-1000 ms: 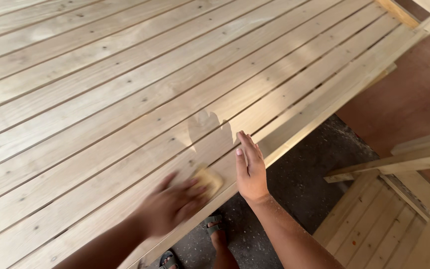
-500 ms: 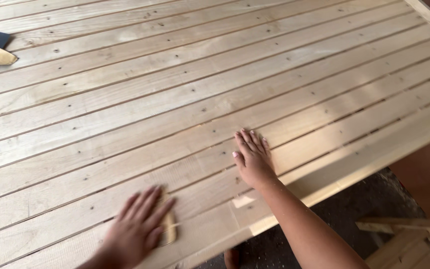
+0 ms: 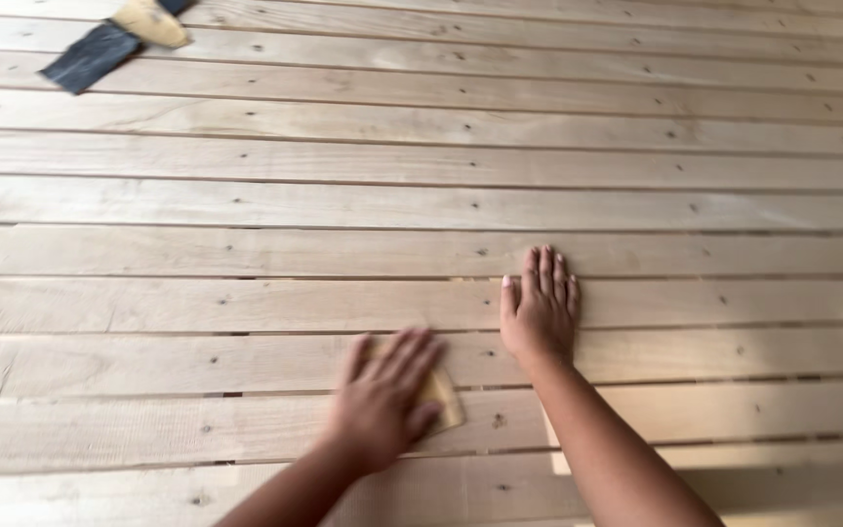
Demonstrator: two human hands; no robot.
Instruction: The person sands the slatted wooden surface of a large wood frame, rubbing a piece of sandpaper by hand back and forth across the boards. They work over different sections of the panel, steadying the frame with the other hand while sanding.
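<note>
Pressing my left hand flat on a tan sandpaper piece, fingers spread over it, on the slatted pine panel. My right hand lies open, palm down, fingers together, just right of it on the next boards, holding nothing. Far left: a dark sandpaper sheet touching a tan pad.
</note>
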